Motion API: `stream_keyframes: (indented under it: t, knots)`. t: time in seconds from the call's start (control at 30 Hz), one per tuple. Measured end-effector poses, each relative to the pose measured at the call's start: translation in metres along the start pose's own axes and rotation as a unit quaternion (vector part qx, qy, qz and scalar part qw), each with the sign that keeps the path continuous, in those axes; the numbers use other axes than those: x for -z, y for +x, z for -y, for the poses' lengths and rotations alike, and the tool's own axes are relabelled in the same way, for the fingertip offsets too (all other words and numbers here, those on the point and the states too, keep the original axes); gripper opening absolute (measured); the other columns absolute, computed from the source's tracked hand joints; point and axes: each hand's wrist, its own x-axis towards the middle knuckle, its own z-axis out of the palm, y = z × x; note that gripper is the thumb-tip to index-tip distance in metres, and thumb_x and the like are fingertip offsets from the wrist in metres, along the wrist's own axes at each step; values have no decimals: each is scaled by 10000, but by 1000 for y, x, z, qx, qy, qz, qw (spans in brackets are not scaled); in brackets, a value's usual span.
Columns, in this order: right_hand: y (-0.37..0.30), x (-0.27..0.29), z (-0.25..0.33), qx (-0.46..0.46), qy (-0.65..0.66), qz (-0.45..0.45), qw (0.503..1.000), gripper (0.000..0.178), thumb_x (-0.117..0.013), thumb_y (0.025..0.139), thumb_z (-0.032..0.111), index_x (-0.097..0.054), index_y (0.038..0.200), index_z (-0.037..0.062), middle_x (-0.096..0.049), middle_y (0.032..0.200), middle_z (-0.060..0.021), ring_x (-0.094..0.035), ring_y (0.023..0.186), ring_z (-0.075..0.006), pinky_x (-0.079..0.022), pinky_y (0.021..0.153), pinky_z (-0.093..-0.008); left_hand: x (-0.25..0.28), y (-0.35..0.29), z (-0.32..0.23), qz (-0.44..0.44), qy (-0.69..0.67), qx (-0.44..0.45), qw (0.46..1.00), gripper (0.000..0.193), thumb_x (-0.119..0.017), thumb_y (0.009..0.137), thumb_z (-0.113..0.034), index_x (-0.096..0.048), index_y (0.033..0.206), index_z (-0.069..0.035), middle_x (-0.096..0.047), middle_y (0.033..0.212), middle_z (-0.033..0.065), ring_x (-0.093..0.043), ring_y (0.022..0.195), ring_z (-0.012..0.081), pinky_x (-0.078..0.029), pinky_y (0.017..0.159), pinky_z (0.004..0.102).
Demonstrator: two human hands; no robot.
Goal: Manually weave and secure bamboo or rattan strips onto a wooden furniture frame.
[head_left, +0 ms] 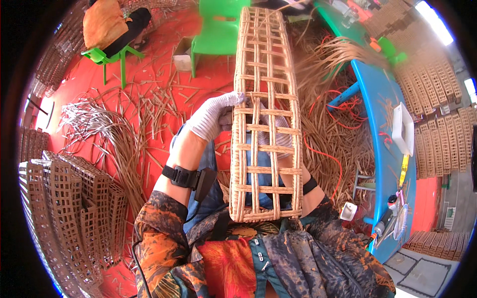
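Note:
A long, narrow basket (268, 149) of tan woven strips, with an open lattice face and a braided rim, stretches away from my lap. My left hand (213, 116), in a white knitted glove, is closed on its left edge, about halfway along. Behind the lattice, my right hand (274, 124), also gloved, shows in part through the gaps. It grips the basket from within or behind, and its fingertips are mostly hidden by the strips. A loose strip (293, 6) sticks out at the far end.
Finished lattice baskets (74, 208) are stacked at the left, more (427, 89) at the right. Loose strips (99, 119) litter the red floor. A blue table (370, 99) at the right bears a white tray (403, 129) and tools. Green chair (216, 35) ahead; a seated person (107, 25) far left.

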Motion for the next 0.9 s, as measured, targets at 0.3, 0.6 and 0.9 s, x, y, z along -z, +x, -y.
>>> stream_keyframes:
  t: [0.3, 0.6, 0.9]
  knots:
    - [-12, -7, -6, -10, 16, 15, 1000, 169, -577, 910, 100, -599, 1065, 37, -649, 910, -68, -627, 774, -143, -535, 664, -245, 3, 6, 2, 29, 20, 0, 999, 326, -607, 846, -327, -646, 968, -27, -569, 627, -38, -331, 423, 27, -281, 417, 183]
    - [-28, 2, 0, -31, 67, 42, 996, 163, -572, 911, 97, -600, 1060, 36, -649, 913, -74, -627, 777, -149, -536, 677, -249, 4, 20, 7, 47, 8, 11, 999, 285, -641, 819, -337, -621, 910, -67, -574, 644, -19, -375, 430, 47, -303, 424, 204]
    - [-13, 50, 20, -19, 183, 59, 981, 158, -567, 912, 93, -601, 1054, 34, -650, 917, -81, -628, 781, -155, -538, 691, -253, 1, 12, 6, 27, -2, -5, 1000, 211, -677, 793, -317, -612, 845, -122, -562, 648, -23, -352, 438, 51, -249, 417, 225]
